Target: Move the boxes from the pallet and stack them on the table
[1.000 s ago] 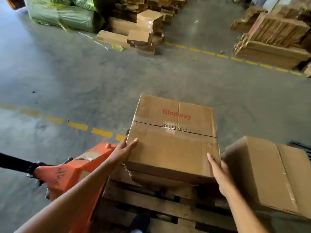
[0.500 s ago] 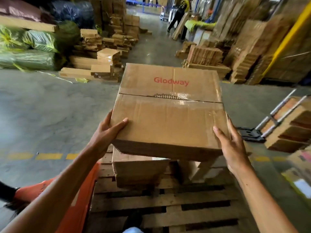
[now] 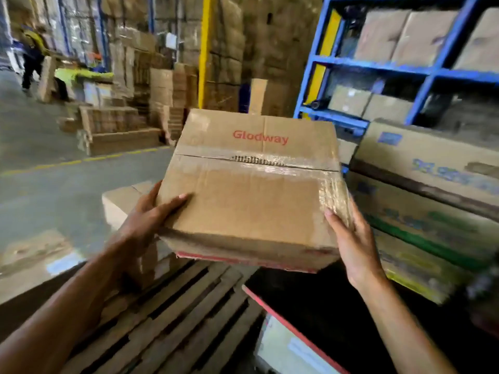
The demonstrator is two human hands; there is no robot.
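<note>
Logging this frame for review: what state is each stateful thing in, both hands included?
Glodway box: lifted clear of the pallet, top flaps taped shut, tape torn at the seam.
Left hand: grips the box's left edge, thumb on top.
Right hand: grips the box's right edge.
Pallet: slats bare nearby.
Second box: closed, beyond the left hand.

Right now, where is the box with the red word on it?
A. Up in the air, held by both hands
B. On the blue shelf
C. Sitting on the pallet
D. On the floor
A: the box is lifted above the pallet, with the left hand gripping its left side and the right hand gripping its right side.
</note>
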